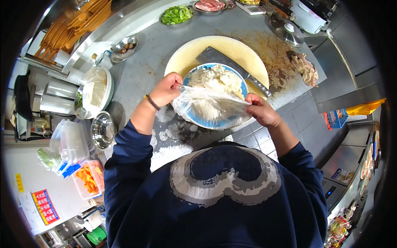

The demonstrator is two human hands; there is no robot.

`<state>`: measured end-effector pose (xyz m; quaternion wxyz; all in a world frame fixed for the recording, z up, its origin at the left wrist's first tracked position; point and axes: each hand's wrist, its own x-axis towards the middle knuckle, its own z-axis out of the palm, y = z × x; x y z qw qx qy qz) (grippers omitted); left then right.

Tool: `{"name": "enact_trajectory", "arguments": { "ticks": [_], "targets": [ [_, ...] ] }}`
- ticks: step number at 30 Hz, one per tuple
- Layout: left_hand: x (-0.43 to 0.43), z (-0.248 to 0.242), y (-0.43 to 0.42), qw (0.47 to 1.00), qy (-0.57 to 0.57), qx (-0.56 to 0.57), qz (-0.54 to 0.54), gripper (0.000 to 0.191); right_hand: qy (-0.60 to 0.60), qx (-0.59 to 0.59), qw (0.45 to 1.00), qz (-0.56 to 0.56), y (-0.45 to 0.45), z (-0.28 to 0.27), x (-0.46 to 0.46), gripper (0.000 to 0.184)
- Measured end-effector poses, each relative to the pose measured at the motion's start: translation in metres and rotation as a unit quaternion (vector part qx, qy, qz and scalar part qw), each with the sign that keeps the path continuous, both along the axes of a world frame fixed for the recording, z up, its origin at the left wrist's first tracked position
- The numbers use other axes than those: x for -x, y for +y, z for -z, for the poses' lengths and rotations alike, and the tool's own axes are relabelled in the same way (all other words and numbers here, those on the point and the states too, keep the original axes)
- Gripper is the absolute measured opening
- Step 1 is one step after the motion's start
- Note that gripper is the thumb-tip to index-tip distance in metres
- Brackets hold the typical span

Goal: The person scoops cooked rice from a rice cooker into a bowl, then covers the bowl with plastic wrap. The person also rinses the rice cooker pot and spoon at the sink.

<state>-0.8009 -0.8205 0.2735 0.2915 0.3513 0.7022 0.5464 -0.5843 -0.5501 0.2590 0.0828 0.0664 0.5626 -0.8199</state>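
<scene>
A blue plate with a white rim (245, 87) holds a heap of white crumbly food, perhaps cooked rice (218, 77). Clear plastic film (214, 100) lies over the near half of the plate, while the far half of the heap is uncovered. My left hand (166, 90) pinches the film's left edge, and my right hand (260, 110) pinches its right edge. Under the plate is a round yellowish chopping board (183, 52). A dark-bladed cleaver (217, 57) rests on the board behind the plate, its metal handle (259, 85) pointing right.
Behind stand a bowl of chopped green vegetable (176, 15), a dish of raw meat (209, 5) and a scale (252, 8). At left are stacked plates (107, 93) and a steel bowl (103, 130). A pot lid (287, 31) and crumpled cloth (304, 68) lie right.
</scene>
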Motion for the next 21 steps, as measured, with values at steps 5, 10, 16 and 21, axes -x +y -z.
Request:
{"name": "enact_trajectory", "arguments": {
  "ticks": [5,10,16,21],
  "targets": [
    [-0.006,0.0,0.011,0.98,0.164,0.049,-0.098,0.012,0.047,-0.396,0.91,0.118,0.007,0.002,0.004,0.034],
    [-0.011,0.004,0.017,0.974,0.179,-0.011,-0.139,0.009,0.008,-0.345,0.925,0.157,-0.002,-0.003,-0.002,0.032],
    [-0.039,0.003,0.002,0.975,-0.027,-0.056,-0.215,0.006,0.018,-0.237,0.955,0.177,-0.016,-0.027,-0.009,0.029],
    [-0.056,0.0,-0.014,0.956,0.144,0.014,-0.254,0.014,0.068,-0.25,0.954,0.153,-0.029,-0.053,-0.011,0.027]
  ]
}}
